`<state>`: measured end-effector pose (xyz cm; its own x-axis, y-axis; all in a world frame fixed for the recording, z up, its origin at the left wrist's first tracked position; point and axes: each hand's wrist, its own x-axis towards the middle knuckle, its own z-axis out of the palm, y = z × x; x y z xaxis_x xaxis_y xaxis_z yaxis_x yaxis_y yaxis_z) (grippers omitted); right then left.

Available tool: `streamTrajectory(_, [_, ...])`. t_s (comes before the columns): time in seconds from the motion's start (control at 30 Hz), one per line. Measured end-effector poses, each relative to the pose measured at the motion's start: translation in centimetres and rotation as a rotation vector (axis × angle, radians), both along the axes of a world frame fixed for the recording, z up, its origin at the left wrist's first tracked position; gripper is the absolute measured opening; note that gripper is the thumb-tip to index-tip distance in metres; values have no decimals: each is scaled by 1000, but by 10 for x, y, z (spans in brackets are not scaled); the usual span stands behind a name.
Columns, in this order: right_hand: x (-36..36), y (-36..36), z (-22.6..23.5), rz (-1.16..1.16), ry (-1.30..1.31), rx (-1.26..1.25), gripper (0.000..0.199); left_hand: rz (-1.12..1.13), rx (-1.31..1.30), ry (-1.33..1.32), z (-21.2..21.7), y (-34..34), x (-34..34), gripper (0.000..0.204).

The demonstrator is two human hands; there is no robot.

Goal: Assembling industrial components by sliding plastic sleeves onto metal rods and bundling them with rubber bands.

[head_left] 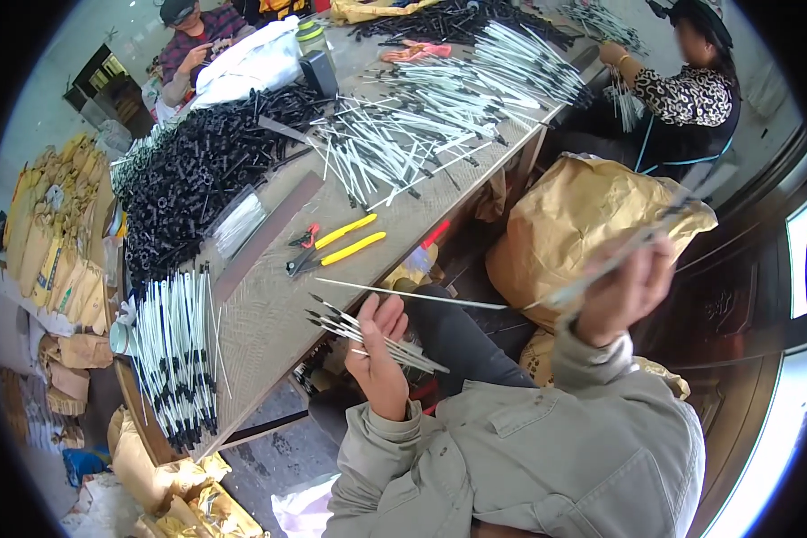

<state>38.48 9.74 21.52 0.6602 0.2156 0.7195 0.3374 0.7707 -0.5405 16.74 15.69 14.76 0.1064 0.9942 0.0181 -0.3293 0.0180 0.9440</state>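
Note:
My left hand (383,368) is closed round several thin white rods (394,349) with dark tips, fanned out over my lap. My right hand (629,289), raised at the right and blurred by motion, has its fingers curled round blurred whitish rods (592,276); how many cannot be made out. Between the hands a single long white rod (403,293) slants above my leg; whether its right end meets what my right hand holds is unclear. On the table (273,305) nearby lie pliers with yellow handles (354,247) and red-and-black ends.
Black plastic parts (188,170) are heaped at the table's left. Bundled white rods with black ends (175,359) lie at its near left corner, loose ones (403,134) farther back. A large brown paper sack (583,215) stands right. Two people sit across and at the far right.

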Motion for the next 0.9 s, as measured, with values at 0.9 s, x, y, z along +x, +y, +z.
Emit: streamTrajectory(0.9, [58, 335, -59, -414, -1104, -1254, 28, 420, 63, -328, 22, -15, -87, 39])
